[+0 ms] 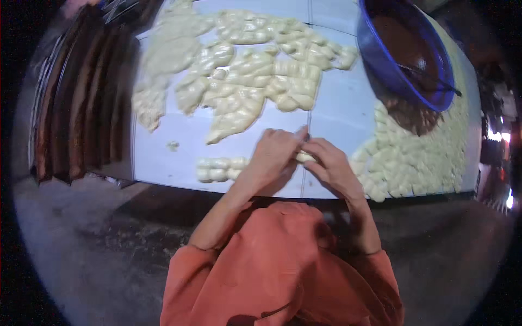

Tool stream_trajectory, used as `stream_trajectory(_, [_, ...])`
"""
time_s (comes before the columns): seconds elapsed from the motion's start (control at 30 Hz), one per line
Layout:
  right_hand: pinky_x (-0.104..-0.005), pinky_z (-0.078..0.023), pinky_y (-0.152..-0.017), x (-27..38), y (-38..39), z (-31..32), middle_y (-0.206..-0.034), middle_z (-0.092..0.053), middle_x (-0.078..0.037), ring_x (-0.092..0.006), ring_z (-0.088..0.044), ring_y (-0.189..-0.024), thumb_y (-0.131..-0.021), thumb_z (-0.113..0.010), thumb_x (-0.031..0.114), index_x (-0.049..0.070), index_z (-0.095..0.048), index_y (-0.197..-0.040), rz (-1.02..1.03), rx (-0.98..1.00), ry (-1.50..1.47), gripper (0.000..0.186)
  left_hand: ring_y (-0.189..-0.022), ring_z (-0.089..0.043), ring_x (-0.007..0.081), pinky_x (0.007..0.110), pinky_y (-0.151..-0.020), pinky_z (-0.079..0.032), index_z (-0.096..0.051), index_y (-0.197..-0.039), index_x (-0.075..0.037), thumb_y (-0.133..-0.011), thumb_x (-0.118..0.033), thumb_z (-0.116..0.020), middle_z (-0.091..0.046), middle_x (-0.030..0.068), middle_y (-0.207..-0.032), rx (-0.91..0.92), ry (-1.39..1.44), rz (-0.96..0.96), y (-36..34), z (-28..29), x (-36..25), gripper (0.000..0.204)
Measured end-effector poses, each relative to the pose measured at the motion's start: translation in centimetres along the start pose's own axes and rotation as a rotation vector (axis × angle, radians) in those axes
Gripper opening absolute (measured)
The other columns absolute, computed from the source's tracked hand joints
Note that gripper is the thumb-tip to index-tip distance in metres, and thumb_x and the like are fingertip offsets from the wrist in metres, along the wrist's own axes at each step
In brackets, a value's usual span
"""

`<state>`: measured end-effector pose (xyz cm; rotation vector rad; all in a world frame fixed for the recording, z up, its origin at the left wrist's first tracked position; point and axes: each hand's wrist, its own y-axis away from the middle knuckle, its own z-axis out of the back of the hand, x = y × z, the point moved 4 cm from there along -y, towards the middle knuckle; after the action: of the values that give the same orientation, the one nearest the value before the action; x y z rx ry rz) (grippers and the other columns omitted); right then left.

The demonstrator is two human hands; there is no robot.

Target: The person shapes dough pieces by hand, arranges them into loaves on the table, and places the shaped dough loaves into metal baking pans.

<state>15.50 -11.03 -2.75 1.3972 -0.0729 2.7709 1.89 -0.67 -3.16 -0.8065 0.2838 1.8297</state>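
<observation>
Dough piece [304, 157] | tabletop [340, 103], near edge, likely for easy reach | right hand [330, 163]: thumb and fingers grasping it, apparently to steady it | left hand [274, 153]: fingers at it, grip hidden | dough strip [216, 169]: leftward, seemingly placed within reach

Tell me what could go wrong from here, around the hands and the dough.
The left hand and right hand work a small dough piece between them; it might tear or deform if pinched too hard.

The pale pieces on the right reach the table's near edge, so a passing forearm could brush some off.

A dark handle juts past the blue tub's rim; a knock might flip it and splash the brown contents.
</observation>
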Motion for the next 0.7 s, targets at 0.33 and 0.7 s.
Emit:
stream_trajectory(0.33, [-0.0373,-0.056,-0.081,3.5,-2.9,0.6,-0.118,-0.064,-0.017,-0.0271,-0.067,-0.093,-0.089,-0.070,0.017,0.000,-0.063,-0.122,-0.331,-0.265,-0.009,0.038,-0.129,-0.050,0.0342,0.054,-0.114,-0.031,-0.043,-0.148,-0.008,-0.076,-0.033,-0.081,-0.050,0.0190,-0.143,-0.121,0.040,0.037,4.2,5.6,1.7,0.085])
stream_trajectory(0.7, [-0.0403,-0.056,-0.076,11.8,-26.6,-14.3,-0.099,-0.070,-0.017,-0.0320,-0.069,-0.091,-0.089,-0.070,0.018,0.004,-0.069,-0.113,0.244,-0.036,0.112,0.028,-0.083,-0.071,0.0260,0.037,-0.069,-0.056,-0.071,-0.112,-0.003,-0.087,-0.022,-0.075,-0.073,0.0135,-0.100,-0.729,0.120,0.856,16.4,20.8,16.4,0.032])
